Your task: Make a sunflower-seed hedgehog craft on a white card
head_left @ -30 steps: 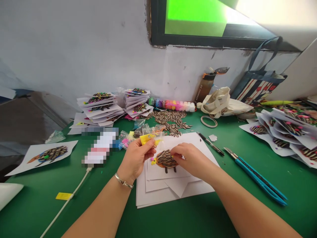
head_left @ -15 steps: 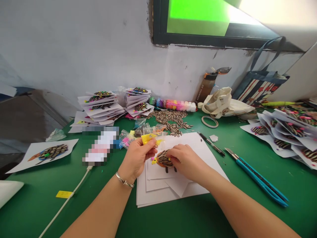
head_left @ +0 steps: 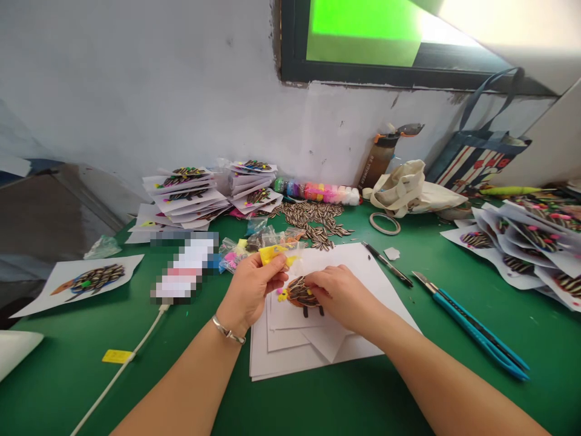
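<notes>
Between the thumb and fingers of my left hand [head_left: 258,281] is a small plastic bag of yellow modelling clay [head_left: 271,254], raised above the paper. My right hand [head_left: 338,293] rests over a bird picture made of striped sunflower seeds [head_left: 302,292], its fingertips pressed together on the right part of the body. A bit of yellow shows by those fingertips; what they pinch is hidden. The bird has a yellow and pink head and dark legs. It lies on a stack of white paper sheets [head_left: 281,363].
Loose sunflower seeds [head_left: 313,218] and bagged clay [head_left: 231,257] lie behind the paper. A blue utility knife [head_left: 476,330], blade exposed, and a pen [head_left: 388,264] are at right. Piles of seed pictures [head_left: 186,203] stand back left and right [head_left: 521,242]. A white cable [head_left: 136,351] crosses the left side.
Almost nothing differs. My right fingertips have shifted very slightly over the seed bird; my left hand holds the yellow clay bag in the same place.
</notes>
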`<move>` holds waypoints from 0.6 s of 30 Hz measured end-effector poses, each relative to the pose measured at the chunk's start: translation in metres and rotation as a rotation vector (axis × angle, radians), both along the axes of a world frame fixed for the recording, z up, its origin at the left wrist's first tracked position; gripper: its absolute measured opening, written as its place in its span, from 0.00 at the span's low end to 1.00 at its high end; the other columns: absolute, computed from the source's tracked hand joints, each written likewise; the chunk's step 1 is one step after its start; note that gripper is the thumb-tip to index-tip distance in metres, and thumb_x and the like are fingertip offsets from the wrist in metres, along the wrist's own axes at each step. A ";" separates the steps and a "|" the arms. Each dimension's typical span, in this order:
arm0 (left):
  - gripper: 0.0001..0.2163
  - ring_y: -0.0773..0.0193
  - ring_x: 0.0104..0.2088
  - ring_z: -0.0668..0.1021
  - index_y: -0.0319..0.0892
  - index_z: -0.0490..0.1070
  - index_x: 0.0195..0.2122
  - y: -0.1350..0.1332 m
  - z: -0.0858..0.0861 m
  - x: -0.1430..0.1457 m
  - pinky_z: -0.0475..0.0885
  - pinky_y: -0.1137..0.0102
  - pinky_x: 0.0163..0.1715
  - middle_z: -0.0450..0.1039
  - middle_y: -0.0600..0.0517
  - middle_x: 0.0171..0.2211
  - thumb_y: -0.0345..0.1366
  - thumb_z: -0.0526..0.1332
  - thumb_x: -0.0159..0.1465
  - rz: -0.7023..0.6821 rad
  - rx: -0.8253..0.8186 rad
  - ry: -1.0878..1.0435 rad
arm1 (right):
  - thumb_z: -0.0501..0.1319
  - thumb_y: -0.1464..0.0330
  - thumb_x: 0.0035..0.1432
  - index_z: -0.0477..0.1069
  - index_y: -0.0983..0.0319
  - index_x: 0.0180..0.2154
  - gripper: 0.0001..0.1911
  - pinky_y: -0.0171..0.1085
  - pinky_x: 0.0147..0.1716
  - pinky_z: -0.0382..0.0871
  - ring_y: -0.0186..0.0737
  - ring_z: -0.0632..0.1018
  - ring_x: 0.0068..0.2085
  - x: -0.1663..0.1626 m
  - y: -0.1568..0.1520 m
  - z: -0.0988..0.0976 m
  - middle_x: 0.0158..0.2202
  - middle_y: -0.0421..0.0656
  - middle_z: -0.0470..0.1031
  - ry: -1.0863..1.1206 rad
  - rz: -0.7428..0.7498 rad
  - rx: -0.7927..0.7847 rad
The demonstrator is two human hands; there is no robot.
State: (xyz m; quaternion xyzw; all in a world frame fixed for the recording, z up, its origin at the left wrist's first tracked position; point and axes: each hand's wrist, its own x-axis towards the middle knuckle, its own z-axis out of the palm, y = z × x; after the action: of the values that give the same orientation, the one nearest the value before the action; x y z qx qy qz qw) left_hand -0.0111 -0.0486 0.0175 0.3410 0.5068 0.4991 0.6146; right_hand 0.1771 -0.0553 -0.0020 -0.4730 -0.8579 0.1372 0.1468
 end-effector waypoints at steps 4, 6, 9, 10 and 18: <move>0.15 0.71 0.23 0.75 0.39 0.73 0.31 0.001 0.000 -0.001 0.72 0.74 0.27 0.74 0.54 0.25 0.41 0.73 0.48 0.001 0.001 0.004 | 0.53 0.77 0.60 0.71 0.60 0.28 0.12 0.35 0.31 0.51 0.34 0.66 0.29 0.005 0.002 0.002 0.26 0.39 0.72 0.036 0.016 0.022; 0.15 0.71 0.23 0.75 0.39 0.73 0.31 0.001 -0.001 -0.001 0.72 0.74 0.27 0.75 0.54 0.25 0.41 0.73 0.48 -0.002 0.003 -0.001 | 0.54 0.76 0.60 0.71 0.60 0.28 0.12 0.35 0.31 0.51 0.34 0.65 0.28 0.006 0.002 0.003 0.25 0.39 0.71 0.042 0.002 0.029; 0.15 0.71 0.23 0.75 0.39 0.73 0.31 0.001 -0.001 -0.001 0.72 0.75 0.27 0.75 0.54 0.26 0.41 0.73 0.49 -0.008 0.000 -0.010 | 0.53 0.76 0.59 0.70 0.61 0.25 0.13 0.34 0.29 0.52 0.34 0.63 0.26 0.005 0.001 0.003 0.23 0.38 0.69 0.050 -0.008 -0.007; 0.15 0.72 0.23 0.75 0.39 0.73 0.32 0.001 -0.001 -0.001 0.72 0.75 0.27 0.74 0.54 0.25 0.41 0.73 0.49 -0.010 -0.004 -0.014 | 0.53 0.75 0.59 0.70 0.60 0.25 0.13 0.34 0.29 0.52 0.34 0.63 0.25 0.004 0.001 0.003 0.22 0.38 0.69 0.057 -0.007 -0.029; 0.16 0.72 0.24 0.76 0.39 0.72 0.32 -0.001 0.002 0.001 0.71 0.76 0.26 0.74 0.55 0.26 0.42 0.73 0.50 -0.066 -0.032 -0.041 | 0.53 0.70 0.59 0.74 0.59 0.32 0.11 0.35 0.32 0.60 0.38 0.71 0.33 0.015 0.004 0.012 0.30 0.40 0.75 0.396 -0.225 -0.126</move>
State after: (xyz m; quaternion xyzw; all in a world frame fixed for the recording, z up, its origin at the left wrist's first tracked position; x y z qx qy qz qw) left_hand -0.0098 -0.0496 0.0193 0.3374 0.4904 0.4773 0.6464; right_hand 0.1918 -0.0509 0.0105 -0.5378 -0.7440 0.2630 0.2967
